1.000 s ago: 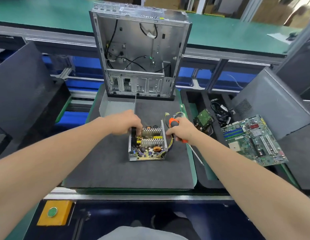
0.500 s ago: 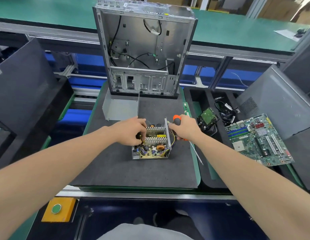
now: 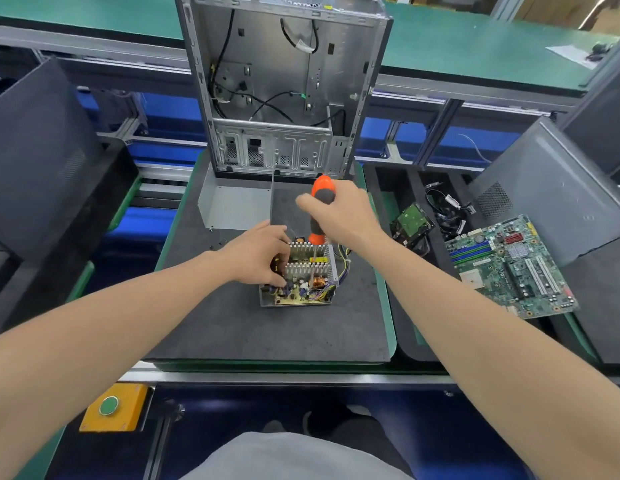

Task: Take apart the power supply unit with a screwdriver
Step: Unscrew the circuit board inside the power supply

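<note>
Gripping the screwdriver (image 3: 318, 209) upright, the right hand (image 3: 346, 216) has fingers clamped on its handle, shaft down inside the power supply unit (image 3: 298, 271). The left hand (image 3: 256, 254) has fingers curled round the unit's left wall. The unit sits just before the computer case (image 3: 281, 84).

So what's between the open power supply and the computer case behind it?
A bent grey metal cover on the dark mat, in the head view; the right hand holding the screwdriver hangs there too.
</note>
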{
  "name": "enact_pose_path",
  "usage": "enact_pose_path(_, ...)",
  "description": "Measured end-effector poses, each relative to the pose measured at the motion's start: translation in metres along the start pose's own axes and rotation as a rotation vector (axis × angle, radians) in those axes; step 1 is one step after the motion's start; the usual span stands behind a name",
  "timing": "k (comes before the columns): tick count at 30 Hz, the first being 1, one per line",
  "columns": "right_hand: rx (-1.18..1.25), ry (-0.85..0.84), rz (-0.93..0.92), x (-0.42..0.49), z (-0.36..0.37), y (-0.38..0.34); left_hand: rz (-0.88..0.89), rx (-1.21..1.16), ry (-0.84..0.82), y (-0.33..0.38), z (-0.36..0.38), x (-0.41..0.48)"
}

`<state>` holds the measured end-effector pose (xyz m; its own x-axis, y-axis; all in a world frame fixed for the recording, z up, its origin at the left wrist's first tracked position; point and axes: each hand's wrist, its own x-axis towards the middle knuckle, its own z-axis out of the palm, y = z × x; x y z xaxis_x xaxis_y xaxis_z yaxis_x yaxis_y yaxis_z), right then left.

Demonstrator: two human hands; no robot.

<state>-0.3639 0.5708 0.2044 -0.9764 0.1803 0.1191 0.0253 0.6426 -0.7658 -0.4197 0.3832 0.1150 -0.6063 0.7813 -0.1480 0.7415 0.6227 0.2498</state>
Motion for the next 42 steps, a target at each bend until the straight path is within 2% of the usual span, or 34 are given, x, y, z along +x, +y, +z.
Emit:
enact_pose_path(3, 0.015, -0.102, -0.014, -0.016, 0.015, -0.002, 0.001, -0.031, 0.027, 0.002, -0.001, -0.001)
enact_pose_path(5, 0.036, -0.153, -0.03, -0.026, 0.023, -0.001, 0.011, -0.069, 0.109, 0.005, 0.001, 0.0)
enact_pose_path(9, 0.039, -0.179, -0.058, -0.039, 0.036, 0.005, 0.07, -0.123, 0.21, 0.008, 0.006, 0.002)
enact_pose_path(13, 0.013, -0.158, -0.101, -0.043, 0.041, 0.006, 0.091, -0.192, 0.142, -0.004, 0.006, 0.003)
enact_pose_path(21, 0.018, -0.163, -0.105, -0.041, 0.038, 0.003, 0.009, -0.253, 0.067, -0.005, 0.006, 0.003)
enact_pose_path(32, -0.003, -0.205, -0.154, -0.043, 0.034, 0.004, 0.048, -0.221, 0.116, -0.006, 0.008, 0.002)
enact_pose_path(42, 0.003, -0.201, -0.117, -0.039, 0.034, -0.001, 0.045, -0.28, 0.132, -0.003, 0.006, 0.0)
